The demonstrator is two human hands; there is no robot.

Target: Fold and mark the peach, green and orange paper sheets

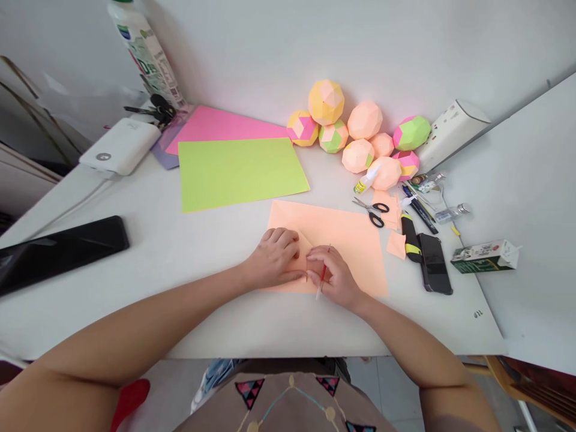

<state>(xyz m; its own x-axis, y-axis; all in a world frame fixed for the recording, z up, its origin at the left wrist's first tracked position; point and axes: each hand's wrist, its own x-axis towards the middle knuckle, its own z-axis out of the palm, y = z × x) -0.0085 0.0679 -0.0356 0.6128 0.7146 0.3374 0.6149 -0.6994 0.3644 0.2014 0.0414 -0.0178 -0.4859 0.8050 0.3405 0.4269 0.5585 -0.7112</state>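
Wht wall (252, 54) bhnd tbl (252, 333), gry flr (391, 384).

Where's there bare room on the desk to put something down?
Left of the green sheet, between it and the big black device, there's bare white desk. A smaller strip lies between the peach sheet, the two forearms and the front edge. The right side is crowded: paper balls, scissors, pens and a phone sit close together.

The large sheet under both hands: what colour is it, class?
The large sheet is pale peach-orange, shown best in the head view.
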